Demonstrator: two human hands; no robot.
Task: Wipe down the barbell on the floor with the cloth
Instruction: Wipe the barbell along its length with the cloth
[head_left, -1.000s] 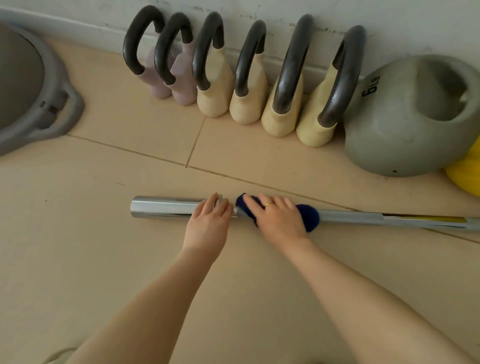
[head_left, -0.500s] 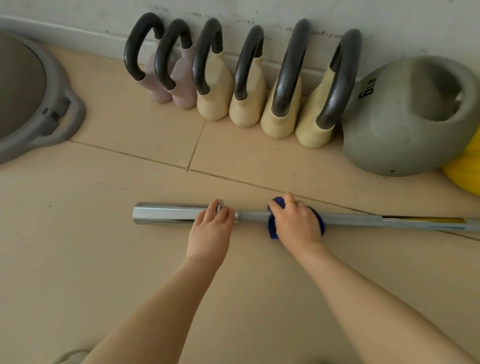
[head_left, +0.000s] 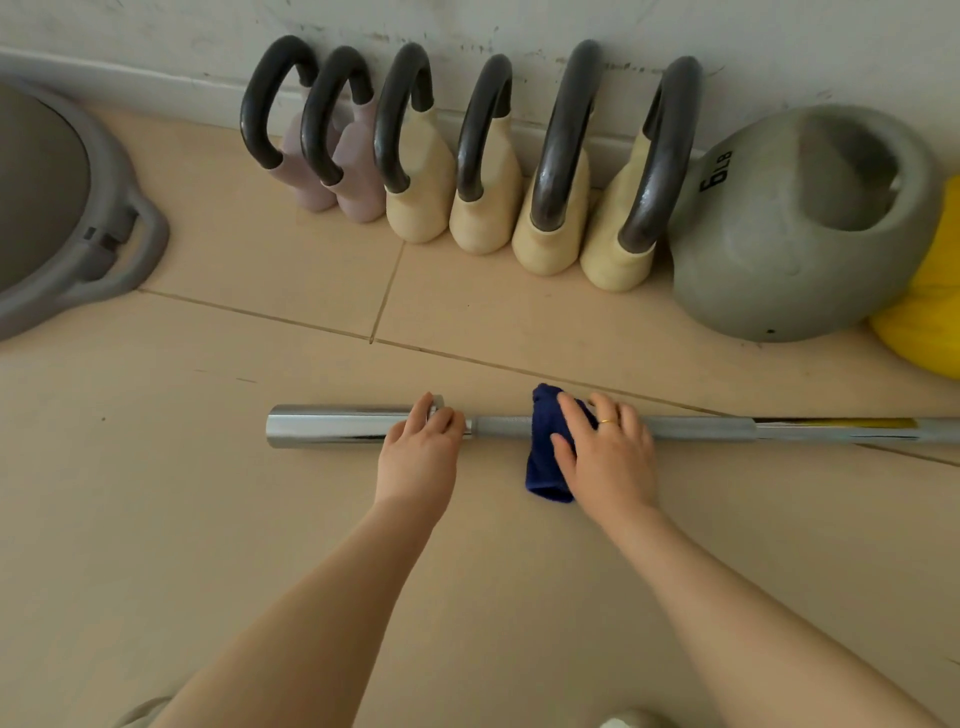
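A chrome barbell (head_left: 332, 427) lies across the beige tiled floor, its thick sleeve end at the left and its thinner shaft running off the right edge. My left hand (head_left: 420, 451) rests on the bar at the collar, fingers curled over it. A dark blue cloth (head_left: 544, 457) is draped over the shaft just right of the collar, hanging down toward me. My right hand (head_left: 608, 457) presses on the cloth with fingers spread flat over the bar; a ring shows on one finger.
Several kettlebells with dark handles (head_left: 421, 171) stand in a row along the wall beyond the bar. A large grey 6 LB kettlebell (head_left: 800, 228) and a yellow one (head_left: 930, 317) sit at the right. A grey round trainer (head_left: 67, 234) lies at the left.
My right hand has slid the cloth rightward along the shaft, away from the collar, and its fingers have flattened. The cloth now hangs lower on my side. My left hand stays put.
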